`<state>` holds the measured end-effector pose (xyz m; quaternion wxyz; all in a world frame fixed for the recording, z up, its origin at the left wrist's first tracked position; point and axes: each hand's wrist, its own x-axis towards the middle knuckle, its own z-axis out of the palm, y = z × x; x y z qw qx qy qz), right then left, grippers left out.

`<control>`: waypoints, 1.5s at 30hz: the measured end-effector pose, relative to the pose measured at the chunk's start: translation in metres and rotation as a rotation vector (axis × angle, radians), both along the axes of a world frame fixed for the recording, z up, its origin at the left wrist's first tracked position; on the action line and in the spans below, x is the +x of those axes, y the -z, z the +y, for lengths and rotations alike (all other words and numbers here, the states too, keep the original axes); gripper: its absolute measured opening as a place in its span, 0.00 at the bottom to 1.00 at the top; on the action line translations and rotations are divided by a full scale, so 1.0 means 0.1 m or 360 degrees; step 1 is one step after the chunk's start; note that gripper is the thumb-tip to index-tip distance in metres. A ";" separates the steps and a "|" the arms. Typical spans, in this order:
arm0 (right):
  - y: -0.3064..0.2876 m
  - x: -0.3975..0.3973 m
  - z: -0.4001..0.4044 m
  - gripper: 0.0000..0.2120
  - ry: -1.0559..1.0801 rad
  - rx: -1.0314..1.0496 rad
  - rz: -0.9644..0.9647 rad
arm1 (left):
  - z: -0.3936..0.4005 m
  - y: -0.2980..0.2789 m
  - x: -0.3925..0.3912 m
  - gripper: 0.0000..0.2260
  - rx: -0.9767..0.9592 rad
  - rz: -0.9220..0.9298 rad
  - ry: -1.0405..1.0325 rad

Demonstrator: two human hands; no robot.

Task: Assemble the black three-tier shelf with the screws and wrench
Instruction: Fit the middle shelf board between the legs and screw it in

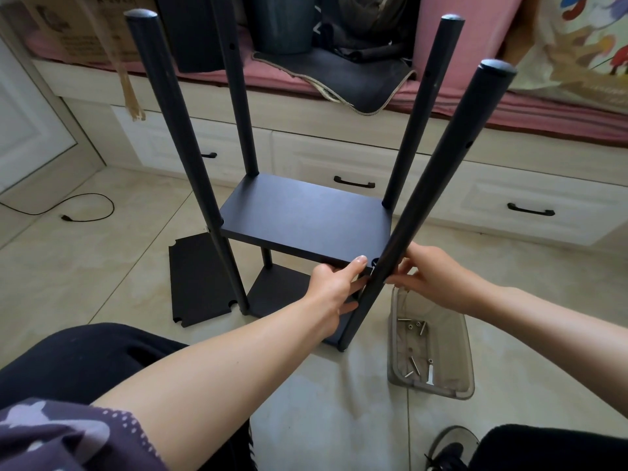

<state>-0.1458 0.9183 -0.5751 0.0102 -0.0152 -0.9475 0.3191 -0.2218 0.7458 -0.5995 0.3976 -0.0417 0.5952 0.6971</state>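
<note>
Black pole (pixel 438 185) leans away; your right hand (pixel 438 280) pinches at its joint, left hand (pixel 334 287) grips the shelf board (pixel 299 219) corner beside it

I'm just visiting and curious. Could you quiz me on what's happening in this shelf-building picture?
1. True or false: a loose shelf board lies flat on the floor.
2. How many poles stand up from the shelf?
3. Where are the spare screws? A) in the clear tray B) on the bed

Key: 1 true; 2 four; 3 A. Both hands, left hand and right hand, work at the near right pole.
</note>
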 end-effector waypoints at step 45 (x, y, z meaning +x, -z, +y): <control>-0.20 -0.02 -0.13 0.29 0.0316 -0.0186 -0.0167 | -0.11 -0.35 -0.15 0.19 -0.1174 0.0933 0.0819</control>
